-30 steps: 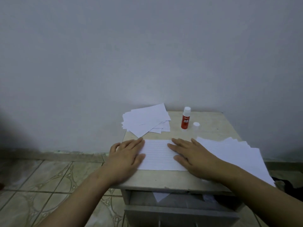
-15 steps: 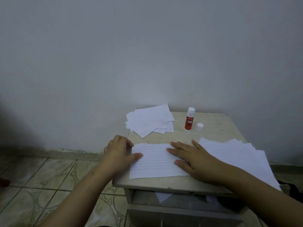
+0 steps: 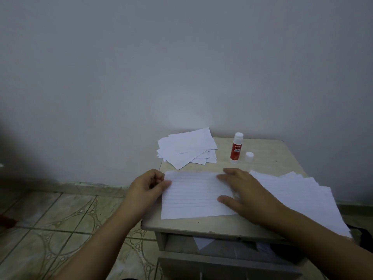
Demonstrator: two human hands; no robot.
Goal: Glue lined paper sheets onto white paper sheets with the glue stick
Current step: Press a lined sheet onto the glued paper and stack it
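A lined paper sheet (image 3: 193, 196) lies flat near the front of the small table (image 3: 268, 154). My left hand (image 3: 148, 184) pinches its left edge, thumb on top and fingers curled. My right hand (image 3: 245, 191) rests flat on the sheet's right part with straight fingers. A red and white glue stick (image 3: 236, 148) stands upright at the back of the table. Its white cap (image 3: 249, 157) stands just to its right. A pile of white sheets (image 3: 186, 148) lies at the back left corner. Another fanned stack of sheets (image 3: 298, 196) lies at the right, under my right forearm.
The table stands against a plain wall. Below its top, an open drawer (image 3: 222, 257) holds some paper. Patterned floor tiles (image 3: 60, 225) spread to the left. A dark object (image 3: 361, 233) lies on the floor at the far right.
My left hand slid off the sheet to its left edge and curled to pinch it. My right hand stayed flat on the sheet. The view shifted left.
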